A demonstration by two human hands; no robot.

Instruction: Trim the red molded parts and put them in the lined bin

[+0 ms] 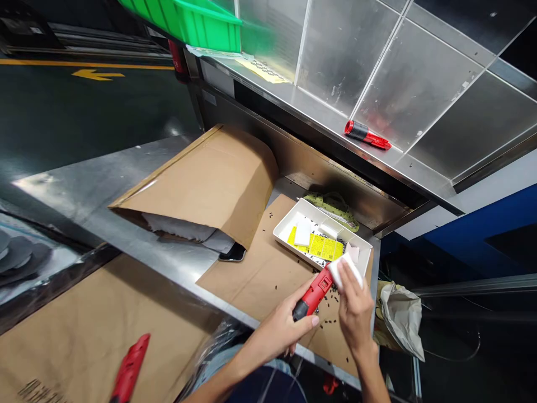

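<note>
My left hand [289, 316] is wrapped round a red and black plastic tool housing [318, 288], held tilted above the cardboard-covered bench. A white wiping pad [346, 271] is pinched in the fingers of my right hand [356, 305] and lies against the housing's upper end. Just beyond both hands sits a white tray [285, 230]. Inside it are a yellow printed label sheet [325, 247], a white block [302, 232] and small black pieces. More of these black bits [329, 323] are scattered on the cardboard under my hands.
An open cardboard box [201, 179] with grey sheets inside stands left of the tray. A red housing [367, 135] lies on the metal shelf, another [131, 366] on the lower-left cardboard. A green bin [205, 25] is at top left, a patterned pouch [335, 207] behind the tray, a white sack [401, 313] at right.
</note>
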